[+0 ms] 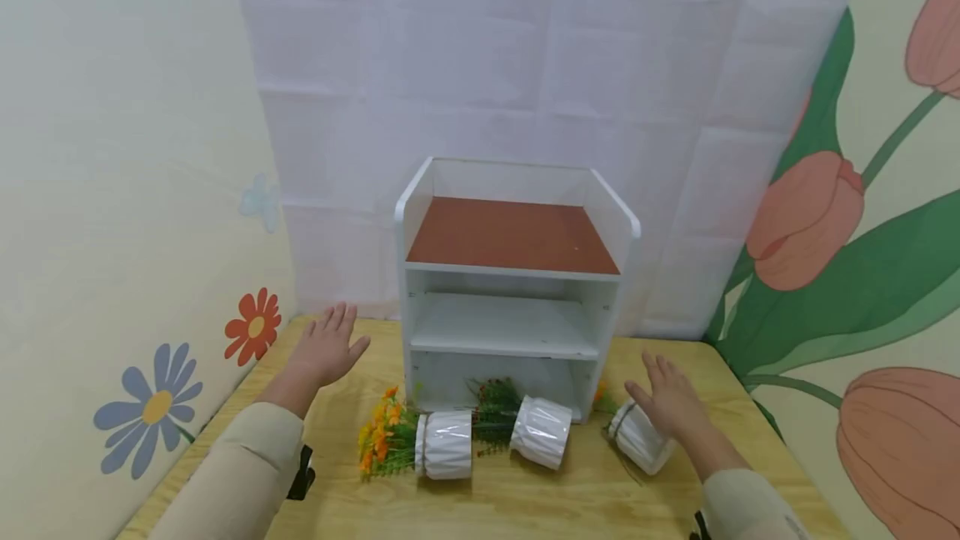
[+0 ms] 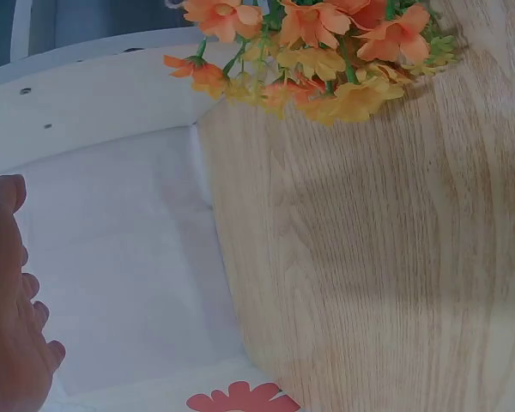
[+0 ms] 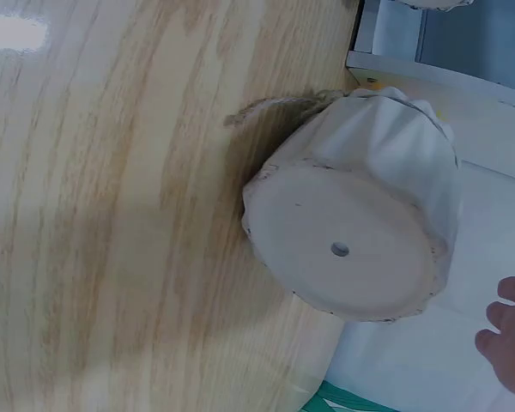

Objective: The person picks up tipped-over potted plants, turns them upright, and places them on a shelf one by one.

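My left hand (image 1: 325, 348) is held above the table's left side with its fingers straight and nothing in it. Below and right of it, a potted plant with orange and yellow flowers (image 1: 382, 432) lies on its side in a white wrapped pot (image 1: 447, 445). A second white pot (image 1: 542, 432), with dark green foliage and small red blooms, lies tipped in the middle. Over the right side hovers my right hand (image 1: 670, 397), fingers extended and holding nothing. It partly covers a third tipped white pot (image 1: 639, 438), whose round base (image 3: 339, 245) faces the right wrist camera.
A white shelf unit (image 1: 505, 351) with a reddish-brown top panel (image 1: 513, 233) stands at the back of the wooden table (image 1: 495, 511). Behind it hangs a creased white cloth (image 1: 480, 65). Walls painted with flowers flank both sides.
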A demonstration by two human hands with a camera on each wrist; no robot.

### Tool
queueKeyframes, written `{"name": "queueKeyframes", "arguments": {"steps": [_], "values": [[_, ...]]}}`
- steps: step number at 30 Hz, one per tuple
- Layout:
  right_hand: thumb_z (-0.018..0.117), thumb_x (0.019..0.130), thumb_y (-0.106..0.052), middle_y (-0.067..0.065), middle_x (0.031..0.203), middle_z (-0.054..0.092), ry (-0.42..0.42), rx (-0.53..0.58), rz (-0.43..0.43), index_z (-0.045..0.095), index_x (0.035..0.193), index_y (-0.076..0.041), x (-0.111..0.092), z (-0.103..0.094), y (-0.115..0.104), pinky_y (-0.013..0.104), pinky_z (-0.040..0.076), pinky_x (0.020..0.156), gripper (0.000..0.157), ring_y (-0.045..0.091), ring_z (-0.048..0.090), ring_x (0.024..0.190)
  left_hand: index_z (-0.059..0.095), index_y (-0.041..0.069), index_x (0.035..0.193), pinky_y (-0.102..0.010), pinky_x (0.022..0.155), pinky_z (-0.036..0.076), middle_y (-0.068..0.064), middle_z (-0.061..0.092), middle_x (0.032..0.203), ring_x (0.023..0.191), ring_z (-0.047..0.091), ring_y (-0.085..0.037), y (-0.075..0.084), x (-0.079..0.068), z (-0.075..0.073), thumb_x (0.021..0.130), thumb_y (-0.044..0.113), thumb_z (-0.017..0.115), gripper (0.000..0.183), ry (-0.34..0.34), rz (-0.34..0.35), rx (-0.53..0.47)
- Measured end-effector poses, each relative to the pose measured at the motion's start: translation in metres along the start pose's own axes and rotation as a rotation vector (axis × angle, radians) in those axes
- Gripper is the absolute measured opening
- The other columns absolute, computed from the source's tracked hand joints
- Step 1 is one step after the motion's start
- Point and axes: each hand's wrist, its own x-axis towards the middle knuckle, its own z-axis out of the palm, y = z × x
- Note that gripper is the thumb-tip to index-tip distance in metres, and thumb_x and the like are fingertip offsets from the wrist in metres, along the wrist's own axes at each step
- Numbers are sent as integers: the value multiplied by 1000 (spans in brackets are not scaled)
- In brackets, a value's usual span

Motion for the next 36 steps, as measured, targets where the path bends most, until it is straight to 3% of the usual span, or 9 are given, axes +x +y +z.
{"name": "queueKeyframes", "arguments": {"steps": [15, 24, 36], "values": [[49, 94, -61, 39, 151, 24, 9, 26, 23, 14, 152, 8, -8, 12, -3, 67, 28, 109, 97, 58, 27, 135, 11, -9, 153, -66, 116, 13, -34, 10, 158, 145, 11, -52, 1, 0, -10, 105, 35, 39, 71, 43, 10, -66], [52, 93, -61, 39, 149, 27, -10, 39, 36, 14, 152, 8, -9, 15, -4, 67, 30, 108, 99, 58, 29, 134, 10, -11, 152, -67, 115, 13, -35, 9, 157, 144, 10, -53, 1, -2, -19, 105, 33, 39, 71, 72, 28, -121], [57, 89, -62, 40, 147, 32, -19, 43, 38, 20, 151, 9, -10, 19, -2, 67, 31, 106, 101, 58, 32, 133, 5, -11, 153, -66, 116, 11, -35, 5, 158, 145, 7, -53, 4, 1, -31, 107, 36, 34, 72, 75, 26, -272]]}}
